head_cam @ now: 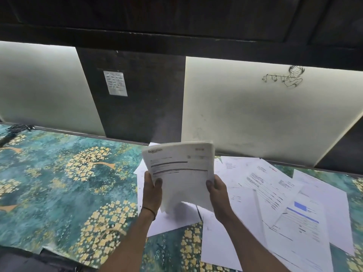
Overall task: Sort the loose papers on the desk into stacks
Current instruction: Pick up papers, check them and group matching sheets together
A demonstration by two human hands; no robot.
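Over the floral desk (59,183) (papers (294,203) strewn), left hand (152,191) and right hand (218,193) grip a sheaf (182,173).

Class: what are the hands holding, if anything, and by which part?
A bundle of papers: left hand grips its left edge, right hand its right edge.

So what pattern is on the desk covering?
Teal-green desk covering with yellow-gold blossom trees, clearest in the head view.

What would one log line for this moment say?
phase: sorting | left hand: holds bundle of white printed papers | right hand: holds same bundle | loose white sheets: scattered on teal floral desk cover
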